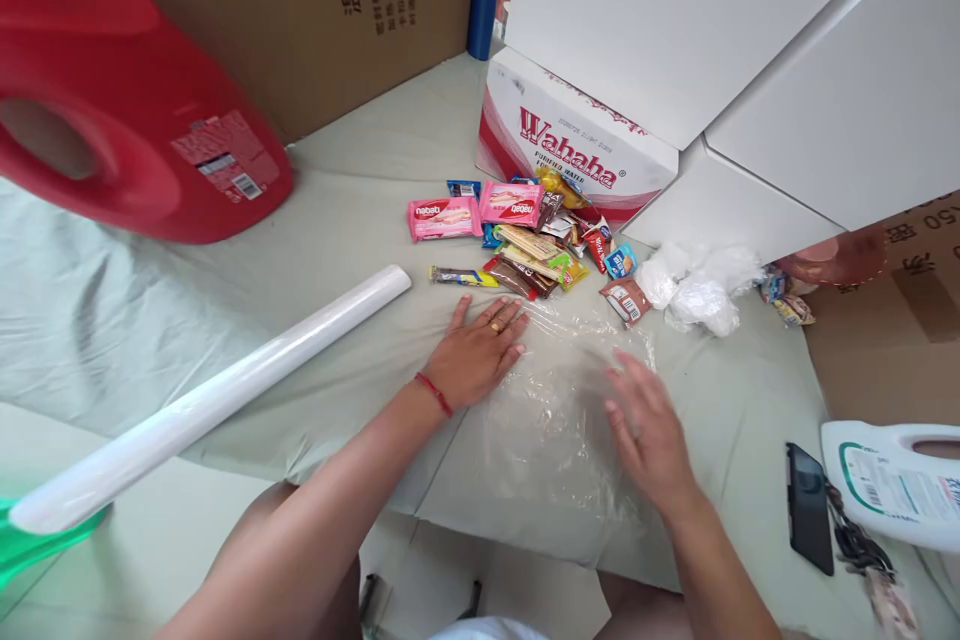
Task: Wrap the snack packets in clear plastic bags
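Observation:
My left hand lies flat with fingers spread on the left edge of a clear plastic film sheet spread on the pale green cloth. My right hand hovers open over the sheet's right side, slightly blurred. Just beyond my hands lies a pile of small snack packets, among them two pink wafer packs. A white roll of film lies diagonally to the left.
A big red jug lies at the left, a Wahaha carton and white boxes at the back. Crumpled plastic sits right of the snacks. A black phone, keys and a white jug are at the right.

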The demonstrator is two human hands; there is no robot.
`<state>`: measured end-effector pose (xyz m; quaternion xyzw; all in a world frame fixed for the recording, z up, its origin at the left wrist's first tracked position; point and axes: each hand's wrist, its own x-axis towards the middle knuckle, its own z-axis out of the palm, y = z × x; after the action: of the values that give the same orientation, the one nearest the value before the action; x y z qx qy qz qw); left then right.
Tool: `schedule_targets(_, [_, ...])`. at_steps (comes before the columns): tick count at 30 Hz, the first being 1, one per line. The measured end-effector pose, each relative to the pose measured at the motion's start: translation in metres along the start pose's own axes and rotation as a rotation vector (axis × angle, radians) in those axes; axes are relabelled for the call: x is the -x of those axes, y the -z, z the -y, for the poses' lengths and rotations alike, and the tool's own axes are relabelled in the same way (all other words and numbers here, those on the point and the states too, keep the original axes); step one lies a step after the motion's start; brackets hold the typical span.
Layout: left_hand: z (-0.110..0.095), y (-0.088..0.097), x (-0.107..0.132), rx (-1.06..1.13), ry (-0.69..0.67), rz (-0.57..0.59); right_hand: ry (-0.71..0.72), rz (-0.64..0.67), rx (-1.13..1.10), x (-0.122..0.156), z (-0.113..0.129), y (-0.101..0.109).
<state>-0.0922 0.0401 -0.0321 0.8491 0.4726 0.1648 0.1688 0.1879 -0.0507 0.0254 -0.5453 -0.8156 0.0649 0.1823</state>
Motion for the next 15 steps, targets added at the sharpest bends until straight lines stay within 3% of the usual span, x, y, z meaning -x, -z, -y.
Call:
schedule_targets(2, [0.000, 0.004, -0.004, 0.052, 0.028, 0.021, 0.181, 0.183, -0.086, 0.000, 0.043, -0.010])
schedule_targets(4, [-0.001, 0.009, -0.009, 0.077, 0.047, 0.043, 0.266, 0.355, -0.115, 0.002, 0.080, -0.029])
schedule_targets(6, [-0.005, 0.015, -0.014, 0.059, 0.062, 0.024, 0.284, 0.440, -0.126, 0.006, 0.105, -0.047])
schedule_targets(11, [-0.020, 0.027, -0.021, 0.020, 0.107, -0.100, 0.206, 0.445, -0.147, 0.005, 0.129, -0.073])
schedule_targets(15, [-0.035, 0.025, -0.023, 0.238, 0.255, -0.166, 0.150, 0.421, -0.162, 0.000, 0.138, -0.082])
